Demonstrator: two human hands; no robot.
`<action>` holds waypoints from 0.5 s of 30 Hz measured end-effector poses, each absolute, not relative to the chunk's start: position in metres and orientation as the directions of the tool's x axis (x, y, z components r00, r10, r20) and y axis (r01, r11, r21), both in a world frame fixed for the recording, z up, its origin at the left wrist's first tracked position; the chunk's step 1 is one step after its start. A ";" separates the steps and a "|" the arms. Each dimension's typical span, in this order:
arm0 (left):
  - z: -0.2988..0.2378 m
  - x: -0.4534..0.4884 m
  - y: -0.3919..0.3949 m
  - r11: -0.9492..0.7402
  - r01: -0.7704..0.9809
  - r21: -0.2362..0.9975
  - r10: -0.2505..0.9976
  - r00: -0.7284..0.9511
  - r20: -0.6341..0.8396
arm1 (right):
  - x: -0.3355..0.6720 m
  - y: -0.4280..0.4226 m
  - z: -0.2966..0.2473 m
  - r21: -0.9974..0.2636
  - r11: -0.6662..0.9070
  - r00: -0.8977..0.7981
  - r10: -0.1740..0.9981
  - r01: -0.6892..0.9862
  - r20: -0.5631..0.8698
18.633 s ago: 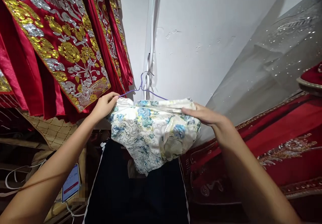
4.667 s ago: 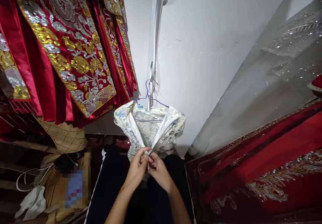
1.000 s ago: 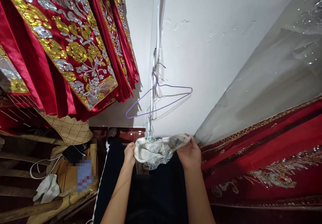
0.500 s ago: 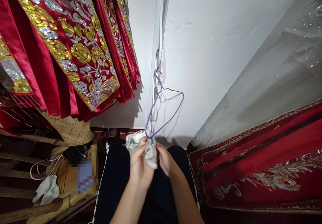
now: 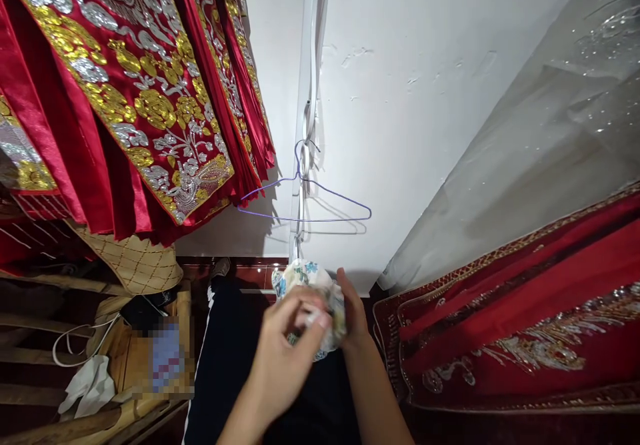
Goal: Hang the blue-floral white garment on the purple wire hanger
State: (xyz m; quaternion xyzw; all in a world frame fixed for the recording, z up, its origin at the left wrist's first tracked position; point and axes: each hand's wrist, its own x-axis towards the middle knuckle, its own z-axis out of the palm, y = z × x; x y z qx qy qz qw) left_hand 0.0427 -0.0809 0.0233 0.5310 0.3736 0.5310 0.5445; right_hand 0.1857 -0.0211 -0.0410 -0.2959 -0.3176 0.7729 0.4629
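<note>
A bunched white cloth (image 5: 303, 273) with blue and green flowers is between my hands, low in the middle of the head view. My left hand (image 5: 295, 325) pinches a fold of it between thumb and curled fingers, slightly blurred. On the cloth's right side lies my right hand (image 5: 354, 315), cupped against it, its fingers mostly hidden behind the fabric. Just beyond the hands a thin purple wire hanger (image 5: 333, 219) hangs from a cord on the wall, with no garment on it.
Red embroidered garments (image 5: 160, 108) hang at upper left. A bamboo chair (image 5: 120, 358) at lower left holds a white tissue (image 5: 90, 385) and a cable. To the right are a sheer glittery fabric (image 5: 480, 178) and a red beaded garment (image 5: 500, 338). A white wall (image 5: 400, 138) stands ahead.
The hanger has swung from edge-on to facing me and hangs level. My left hand has shifted its grip, and the cloth is bunched farther right, against my right hand.
</note>
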 end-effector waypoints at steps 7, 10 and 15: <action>0.007 0.007 -0.014 -0.202 -0.205 0.958 0.900 0.347 0.264 | 0.174 -0.027 -0.021 -0.815 -0.531 -0.595 0.740 -0.233 -0.312; -0.012 0.009 -0.007 -0.044 -0.167 0.985 0.770 0.622 0.140 | 0.186 -0.018 0.018 -0.930 -0.329 -0.783 0.530 0.164 -0.325; -0.018 -0.013 -0.001 -0.318 0.277 0.907 0.820 0.560 0.116 | 0.216 0.002 0.086 -0.850 0.294 -0.852 0.436 0.438 -0.289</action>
